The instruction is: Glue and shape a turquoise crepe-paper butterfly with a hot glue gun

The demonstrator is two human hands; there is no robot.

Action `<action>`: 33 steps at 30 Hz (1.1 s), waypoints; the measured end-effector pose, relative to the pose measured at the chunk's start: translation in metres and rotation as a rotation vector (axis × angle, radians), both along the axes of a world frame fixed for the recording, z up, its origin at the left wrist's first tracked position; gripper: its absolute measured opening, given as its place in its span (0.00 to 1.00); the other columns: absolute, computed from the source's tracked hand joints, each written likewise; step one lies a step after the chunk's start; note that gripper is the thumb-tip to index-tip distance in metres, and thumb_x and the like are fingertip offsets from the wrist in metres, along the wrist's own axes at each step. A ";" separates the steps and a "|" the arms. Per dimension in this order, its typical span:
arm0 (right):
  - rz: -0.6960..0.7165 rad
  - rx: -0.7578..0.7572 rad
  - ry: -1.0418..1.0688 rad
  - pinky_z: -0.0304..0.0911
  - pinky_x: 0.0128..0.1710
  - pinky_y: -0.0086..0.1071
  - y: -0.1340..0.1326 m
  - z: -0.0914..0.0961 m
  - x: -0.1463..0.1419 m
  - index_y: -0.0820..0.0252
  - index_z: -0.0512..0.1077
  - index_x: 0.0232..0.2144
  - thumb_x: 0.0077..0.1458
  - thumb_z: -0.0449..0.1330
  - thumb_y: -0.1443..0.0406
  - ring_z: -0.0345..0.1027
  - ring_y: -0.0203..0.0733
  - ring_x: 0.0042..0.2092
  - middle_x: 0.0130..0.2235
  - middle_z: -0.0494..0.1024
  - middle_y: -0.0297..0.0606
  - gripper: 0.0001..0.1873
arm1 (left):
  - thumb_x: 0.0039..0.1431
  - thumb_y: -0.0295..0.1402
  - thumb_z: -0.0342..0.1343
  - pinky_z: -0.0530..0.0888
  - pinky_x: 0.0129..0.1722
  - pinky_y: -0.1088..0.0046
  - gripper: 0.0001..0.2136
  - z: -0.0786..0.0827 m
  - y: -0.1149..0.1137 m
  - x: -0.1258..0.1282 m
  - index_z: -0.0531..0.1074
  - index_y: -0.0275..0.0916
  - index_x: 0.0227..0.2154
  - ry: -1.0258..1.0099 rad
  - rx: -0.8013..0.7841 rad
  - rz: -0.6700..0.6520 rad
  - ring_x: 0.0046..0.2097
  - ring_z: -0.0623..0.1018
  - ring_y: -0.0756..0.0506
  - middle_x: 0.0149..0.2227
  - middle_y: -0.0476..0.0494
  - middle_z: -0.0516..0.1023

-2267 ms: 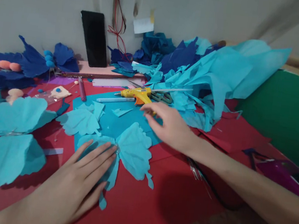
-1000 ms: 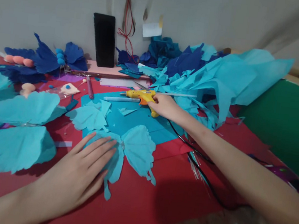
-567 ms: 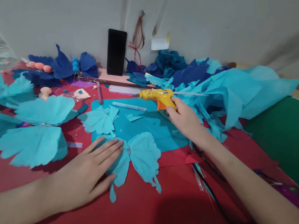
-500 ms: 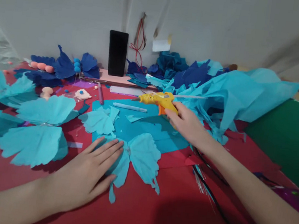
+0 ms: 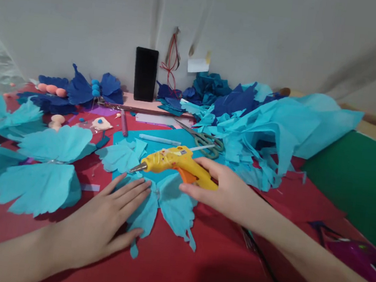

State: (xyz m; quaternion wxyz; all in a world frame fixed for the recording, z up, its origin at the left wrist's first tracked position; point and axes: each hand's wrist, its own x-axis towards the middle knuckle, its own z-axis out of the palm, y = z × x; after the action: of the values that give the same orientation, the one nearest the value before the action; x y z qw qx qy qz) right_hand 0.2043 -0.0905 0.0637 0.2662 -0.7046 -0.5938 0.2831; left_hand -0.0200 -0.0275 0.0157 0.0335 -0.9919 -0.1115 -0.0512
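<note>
Grips one yellow plastic glue gun (image 5: pixel 168 160) in the right hand (image 5: pixel 228 192), with fingers closed round the handle; points its single grey metal nozzle (image 5: pixel 139 167) toward eight o'clock, just beside the fingertips of the left hand (image 5: pixel 110 216); cannot tell of contact between nozzle and paper; spreads that left hand open, palm down, between seven and eight o'clock from the gun, across part of one turquoise crinkled-paper butterfly (image 5: pixel 176 206) with a silvery middle; has this butterfly at six o'clock, below the gun, partly over a red flat covering (image 5: pixel 165 271); shows one turquoise fan-shaped paper wing (image 5: pixel 116 153) at nine o'clock, and farther out that way one two-winged turquoise paper butterfly (image 5: pixel 41 182); counts one pair of grey-green-handled scissors (image 5: pixel 199 136) near two o'clock, one pale-blue slim stick (image 5: pixel 159 140) and one black flat upright phone (image 5: pixel 144 74) at eleven, three coral round balls (image 5: pixel 51 89) and three bright-blue round balls (image 5: pixel 95 87) at ten; includes one large crumpled turquoise sheet (image 5: pixel 306 128) at two o'clock and one green flat board (image 5: pixel 353 189) at three.
</note>
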 end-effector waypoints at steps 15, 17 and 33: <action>-0.112 0.756 -0.744 0.67 0.26 0.34 -0.003 -0.023 0.014 0.68 0.67 0.40 0.49 0.51 0.46 0.72 0.46 0.34 0.36 0.76 0.49 0.30 | 0.59 0.24 0.37 0.73 0.40 0.62 0.16 0.028 -0.013 0.003 0.72 0.38 0.36 -0.040 -0.127 0.125 0.38 0.74 0.42 0.35 0.43 0.75; -0.126 0.796 -0.827 0.65 0.24 0.33 -0.001 -0.025 0.023 0.70 0.67 0.39 0.51 0.50 0.47 0.72 0.45 0.32 0.35 0.76 0.50 0.30 | 0.58 0.22 0.38 0.72 0.41 0.63 0.16 0.030 -0.006 0.006 0.71 0.37 0.39 0.005 -0.139 0.138 0.40 0.73 0.43 0.37 0.42 0.73; 0.041 0.919 -1.080 0.56 0.17 0.27 0.005 -0.034 0.054 0.71 0.66 0.37 0.53 0.47 0.48 0.70 0.38 0.26 0.29 0.74 0.42 0.28 | 0.60 0.36 0.51 0.72 0.43 0.61 0.15 0.051 0.073 0.081 0.65 0.36 0.47 0.582 -0.440 0.169 0.45 0.73 0.44 0.47 0.41 0.69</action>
State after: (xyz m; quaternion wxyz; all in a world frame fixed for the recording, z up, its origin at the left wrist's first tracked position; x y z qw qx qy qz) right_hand 0.2581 -0.0853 0.0301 0.1993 -0.5514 -0.7154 -0.3801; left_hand 0.0610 0.0452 0.0668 -0.1459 -0.9358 -0.1870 0.2608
